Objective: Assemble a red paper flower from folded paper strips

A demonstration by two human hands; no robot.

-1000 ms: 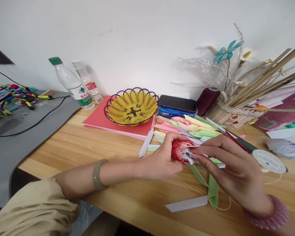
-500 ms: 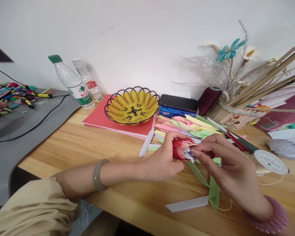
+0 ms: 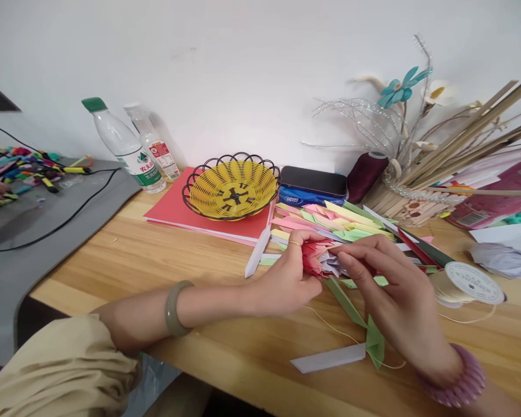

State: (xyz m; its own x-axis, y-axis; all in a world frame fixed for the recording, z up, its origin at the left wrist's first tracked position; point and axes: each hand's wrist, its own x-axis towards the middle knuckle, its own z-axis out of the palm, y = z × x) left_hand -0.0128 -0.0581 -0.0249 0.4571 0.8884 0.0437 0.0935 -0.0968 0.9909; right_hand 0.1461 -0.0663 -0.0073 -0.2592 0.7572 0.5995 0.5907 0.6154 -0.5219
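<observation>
The folded paper flower [image 3: 319,259] is held just above the worktop [image 3: 156,266], gripped from its left by the left hand [image 3: 286,278]; the right hand's [image 3: 395,295] fingers [image 3: 351,263] are closed on its white tip from the right, equally near.

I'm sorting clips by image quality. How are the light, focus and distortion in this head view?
Head view: soft, even light, with faint shadows on the white wall behind the clear plastic bottles; both hands, left and right, and the folded red-and-white paper flower look fairly sharp; wide-angle stretch bends the wooden table edge; no strong glare.
</observation>
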